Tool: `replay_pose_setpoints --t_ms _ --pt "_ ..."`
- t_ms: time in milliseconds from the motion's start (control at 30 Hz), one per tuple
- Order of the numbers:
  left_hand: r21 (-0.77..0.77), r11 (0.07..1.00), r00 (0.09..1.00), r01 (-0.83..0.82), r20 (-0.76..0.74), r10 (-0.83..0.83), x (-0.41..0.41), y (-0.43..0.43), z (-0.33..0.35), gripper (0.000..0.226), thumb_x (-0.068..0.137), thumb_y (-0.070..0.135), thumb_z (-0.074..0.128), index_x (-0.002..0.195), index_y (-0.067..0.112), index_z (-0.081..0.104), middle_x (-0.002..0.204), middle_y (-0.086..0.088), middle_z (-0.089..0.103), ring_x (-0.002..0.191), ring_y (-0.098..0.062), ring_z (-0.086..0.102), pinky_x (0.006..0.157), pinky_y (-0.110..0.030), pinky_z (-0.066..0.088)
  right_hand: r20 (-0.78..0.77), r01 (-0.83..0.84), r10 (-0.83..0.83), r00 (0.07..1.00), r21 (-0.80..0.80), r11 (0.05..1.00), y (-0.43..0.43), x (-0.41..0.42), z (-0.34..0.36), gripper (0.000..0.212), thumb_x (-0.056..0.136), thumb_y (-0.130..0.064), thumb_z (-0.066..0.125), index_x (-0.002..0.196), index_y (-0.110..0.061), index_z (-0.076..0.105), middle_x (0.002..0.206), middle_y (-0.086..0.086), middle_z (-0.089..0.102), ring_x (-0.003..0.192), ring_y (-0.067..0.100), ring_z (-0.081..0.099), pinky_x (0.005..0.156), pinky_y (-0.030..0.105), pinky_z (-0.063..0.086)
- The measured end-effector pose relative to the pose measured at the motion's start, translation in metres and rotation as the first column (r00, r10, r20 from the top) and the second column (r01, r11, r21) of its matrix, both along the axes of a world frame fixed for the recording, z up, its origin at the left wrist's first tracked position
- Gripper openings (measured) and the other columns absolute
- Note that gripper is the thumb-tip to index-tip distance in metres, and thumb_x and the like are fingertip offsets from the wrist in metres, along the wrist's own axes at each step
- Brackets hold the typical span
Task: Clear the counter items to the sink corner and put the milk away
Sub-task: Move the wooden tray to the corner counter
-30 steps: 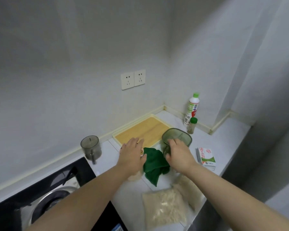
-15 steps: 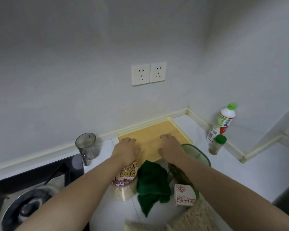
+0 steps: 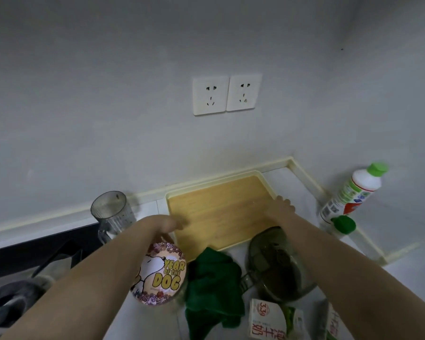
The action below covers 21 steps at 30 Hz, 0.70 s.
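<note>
At the lower left of the frame a black cooktop [image 3: 35,244] is seen, and just right of it a clear measuring cup [image 3: 113,212] stands by the wall. The left hand [image 3: 161,225] is laid at the left edge of the wooden board [image 3: 221,212] in mid-frame. The hand is blurred, so whether the edge is gripped cannot be told. Below that hand a lidded jar [image 3: 161,273] is seen, then a green cloth [image 3: 214,278]. Two wall sockets [image 3: 227,94] are set above the board. The right hand [image 3: 281,208] is held at the board's right edge, fingers curled over the rim. Below it stands a tinted glass jug [image 3: 277,266]. The milk carton [image 3: 268,320] is found at the bottom edge, just beside the cloth. A white bottle [image 3: 353,192] is placed at the far right.
</note>
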<state>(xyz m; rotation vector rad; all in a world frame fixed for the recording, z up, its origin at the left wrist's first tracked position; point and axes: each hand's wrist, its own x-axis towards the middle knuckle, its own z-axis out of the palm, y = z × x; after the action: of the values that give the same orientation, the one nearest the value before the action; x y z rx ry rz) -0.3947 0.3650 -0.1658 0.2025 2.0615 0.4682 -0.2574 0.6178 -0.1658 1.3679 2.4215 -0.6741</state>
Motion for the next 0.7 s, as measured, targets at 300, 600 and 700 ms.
replay_pose_setpoints --t_ms 300,600,700 --pt "0.055 0.967 0.945 -0.248 0.232 0.229 -0.014 0.000 -0.017 0.066 0.094 0.022 0.051 0.144 -0.002 0.017 0.135 -0.030 0.043 0.118 -0.042 0.052 0.105 -0.053 0.039 -0.072 0.231 -0.248 0.966 -0.183 0.956 0.038 -0.007 -0.025 0.054 0.095 -0.032 0.044 0.137 0.000 0.036 0.119 0.015 0.048 0.110 0.030 0.048 0.099 0.038 0.040" --pt "0.157 0.879 0.863 -0.450 0.332 0.382 -0.009 0.002 -0.002 0.048 0.093 0.010 0.050 0.133 -0.008 0.031 0.126 -0.023 0.044 0.109 -0.041 0.054 0.084 -0.046 0.049 -0.177 0.361 -0.435 0.883 -0.337 0.869 0.044 -0.006 0.000 0.040 0.096 -0.019 0.044 0.127 0.005 0.043 0.128 0.021 0.045 0.117 0.034 0.045 0.101 0.039 0.038" --pt "0.137 0.878 0.852 -0.458 0.348 0.390 -0.006 0.000 0.009 0.032 0.093 0.012 0.051 0.116 -0.008 0.041 0.105 -0.022 0.052 0.090 -0.035 0.057 0.087 -0.043 0.047 -0.235 0.419 -0.523 0.820 -0.377 0.826 0.044 0.000 0.014 0.040 0.094 -0.021 0.045 0.125 0.004 0.043 0.102 0.017 0.044 0.108 0.033 0.047 0.100 0.041 0.039"
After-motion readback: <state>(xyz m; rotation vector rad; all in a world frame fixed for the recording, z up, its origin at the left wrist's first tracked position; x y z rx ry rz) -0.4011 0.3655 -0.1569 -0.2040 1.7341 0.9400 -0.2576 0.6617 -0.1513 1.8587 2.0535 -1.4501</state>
